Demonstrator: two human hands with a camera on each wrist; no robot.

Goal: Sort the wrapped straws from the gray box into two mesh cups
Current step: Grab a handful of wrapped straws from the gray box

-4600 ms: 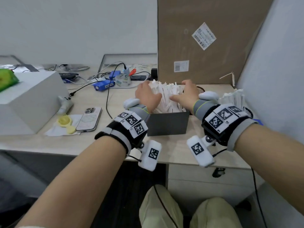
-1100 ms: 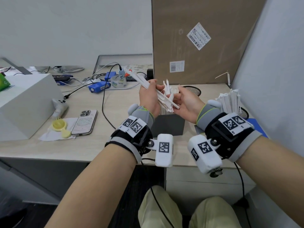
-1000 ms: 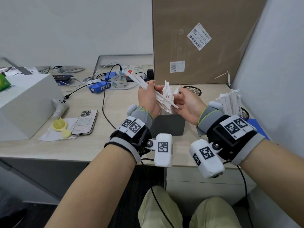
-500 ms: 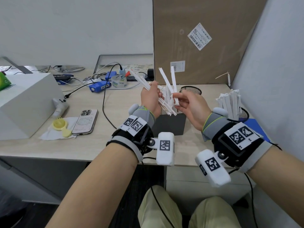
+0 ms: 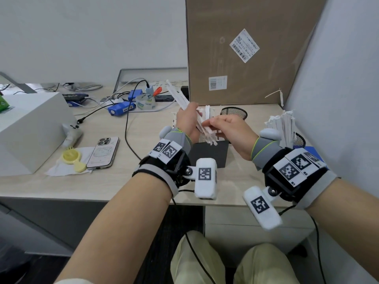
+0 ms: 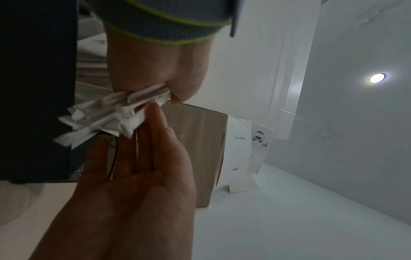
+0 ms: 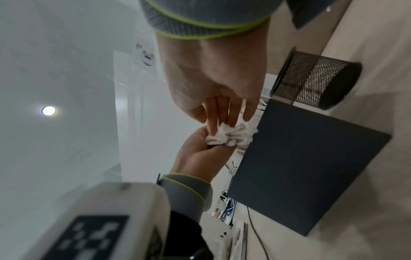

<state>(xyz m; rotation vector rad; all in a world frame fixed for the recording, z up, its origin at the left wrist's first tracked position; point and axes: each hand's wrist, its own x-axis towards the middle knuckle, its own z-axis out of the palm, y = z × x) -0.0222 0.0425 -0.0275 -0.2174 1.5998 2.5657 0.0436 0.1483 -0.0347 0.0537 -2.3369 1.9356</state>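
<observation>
Left hand (image 5: 187,119) fisted round wrapped straws (image 5: 177,95), right hand (image 5: 229,128) straight-fingered — tips touching their ends

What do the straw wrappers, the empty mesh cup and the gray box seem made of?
The straw wrappers look like thin matte white paper: ends creased and crumpled. The empty mesh cup seems black metal mesh, a fine open grid with a solid rim. The gray box is matte with flat stiff walls; card or plastic, unclear.
</observation>
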